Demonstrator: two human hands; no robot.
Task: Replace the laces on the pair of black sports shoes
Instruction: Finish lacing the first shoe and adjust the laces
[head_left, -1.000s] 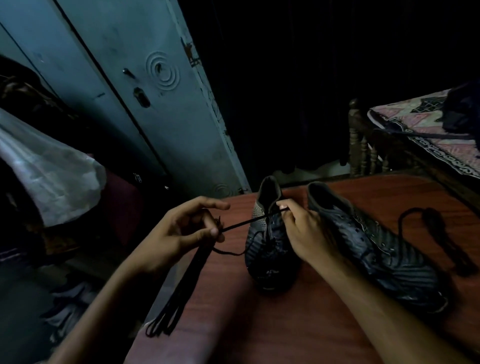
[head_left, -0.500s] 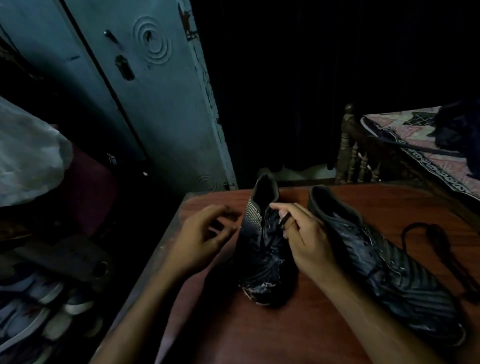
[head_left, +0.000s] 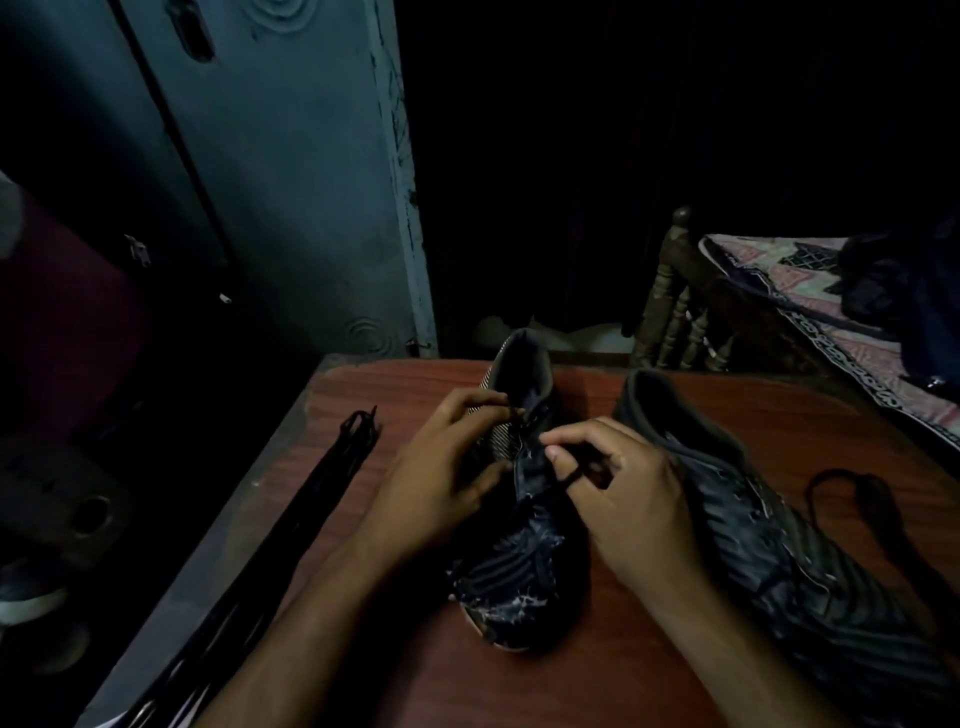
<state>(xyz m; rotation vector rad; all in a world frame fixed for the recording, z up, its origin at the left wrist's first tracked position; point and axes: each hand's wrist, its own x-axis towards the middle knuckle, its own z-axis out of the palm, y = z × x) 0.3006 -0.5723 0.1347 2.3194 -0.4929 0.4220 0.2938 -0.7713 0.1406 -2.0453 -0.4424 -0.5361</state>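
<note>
Working both hands at the lacing of one black shoe on a reddish wooden counter (head_left: 395, 670).

Nearest, the left shoe (head_left: 511, 566) stands toe toward the viewer; the left hand (head_left: 441, 483) grips its side near the eyelets, while the right hand (head_left: 618, 488) pinches a lace loop (head_left: 571, 475) over the tongue. Just right lies the second shoe (head_left: 769, 525), beyond it a loose lace (head_left: 841, 480). Another lace bundle (head_left: 332, 467) stretches along the counter's left edge. Farther back: a blue-grey door (head_left: 291, 182) and a bed (head_left: 769, 270).

We take this for a dim bedroom in a home: a bed with a patterned cover (head_left: 779, 270) and turned wooden posts (head_left: 675, 306), a worn blue-grey metal cupboard (head_left: 291, 171), and a reddish wooden table (head_left: 395, 389) beside them
</note>
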